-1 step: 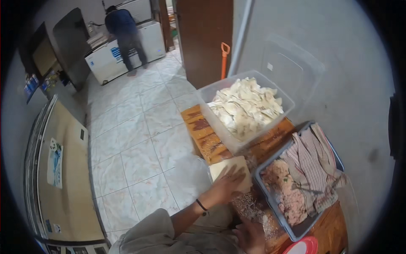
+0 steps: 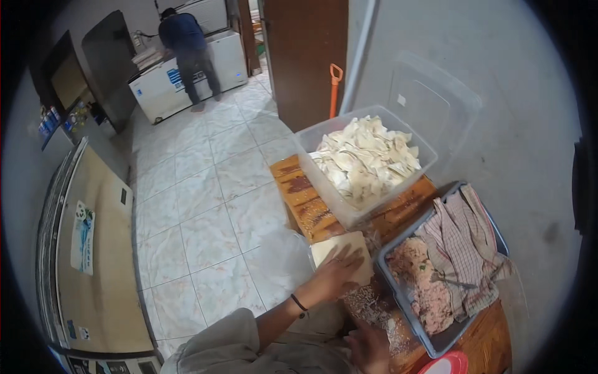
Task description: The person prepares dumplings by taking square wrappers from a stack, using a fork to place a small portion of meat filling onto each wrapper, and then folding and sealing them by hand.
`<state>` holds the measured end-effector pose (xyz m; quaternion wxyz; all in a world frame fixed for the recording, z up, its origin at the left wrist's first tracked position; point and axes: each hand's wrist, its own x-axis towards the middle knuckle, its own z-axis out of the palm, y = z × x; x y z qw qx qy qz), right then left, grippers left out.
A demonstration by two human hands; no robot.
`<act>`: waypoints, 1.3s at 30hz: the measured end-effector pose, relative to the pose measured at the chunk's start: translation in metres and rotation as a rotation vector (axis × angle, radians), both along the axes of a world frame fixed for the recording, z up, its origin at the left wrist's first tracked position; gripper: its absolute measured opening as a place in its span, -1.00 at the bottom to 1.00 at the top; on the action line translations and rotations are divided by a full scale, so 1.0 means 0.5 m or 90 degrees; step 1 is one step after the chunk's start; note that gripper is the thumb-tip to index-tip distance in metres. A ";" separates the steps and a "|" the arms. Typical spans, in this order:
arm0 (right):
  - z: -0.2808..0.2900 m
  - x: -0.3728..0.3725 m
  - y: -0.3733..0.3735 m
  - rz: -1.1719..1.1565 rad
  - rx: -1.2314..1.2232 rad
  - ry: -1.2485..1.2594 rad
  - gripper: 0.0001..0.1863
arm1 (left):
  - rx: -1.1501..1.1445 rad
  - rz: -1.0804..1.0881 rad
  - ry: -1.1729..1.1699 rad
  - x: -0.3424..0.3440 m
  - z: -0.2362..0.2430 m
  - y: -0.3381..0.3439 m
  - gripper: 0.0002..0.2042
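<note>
A stack of pale square dough wrappers (image 2: 322,249) lies at the left edge of the wooden table (image 2: 305,206). My left hand (image 2: 339,269), with a dark band at the wrist, rests flat on it, fingers spread. Low in the picture, close to my body, is my right hand (image 2: 369,349); it is dim and blurred, and its fingers are not clear. To the right of both hands stands a grey-blue tray of pink minced filling (image 2: 423,280). A utensil (image 2: 455,280) lies across the filling, beside a striped cloth (image 2: 461,237).
Beyond the wrappers stands a clear plastic tub (image 2: 349,218) heaped with folded dumplings (image 2: 367,159). Its lid (image 2: 430,106) leans on the wall. A red-rimmed round item (image 2: 451,361) sits at the near edge. Far off, a person (image 2: 187,53) bends over a white chest freezer (image 2: 227,62).
The whole view has shifted very slightly. My left hand stays flat on the wrappers, and my right hand is in nearly the same place.
</note>
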<state>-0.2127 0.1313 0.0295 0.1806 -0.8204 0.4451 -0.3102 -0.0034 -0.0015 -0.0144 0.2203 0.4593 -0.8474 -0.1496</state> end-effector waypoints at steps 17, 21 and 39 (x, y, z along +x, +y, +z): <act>-0.159 -0.006 0.000 -0.247 0.169 -0.192 -0.65 | 0.003 0.119 -0.048 -0.050 -0.016 -0.005 -0.28; -0.170 -0.014 0.000 -0.211 0.133 -0.191 -0.67 | -0.001 0.032 -0.057 -0.038 -0.009 0.007 -0.38; -0.150 -0.009 0.003 -0.246 0.217 -0.240 -0.70 | 0.025 0.071 0.197 -0.029 -0.015 0.015 -0.86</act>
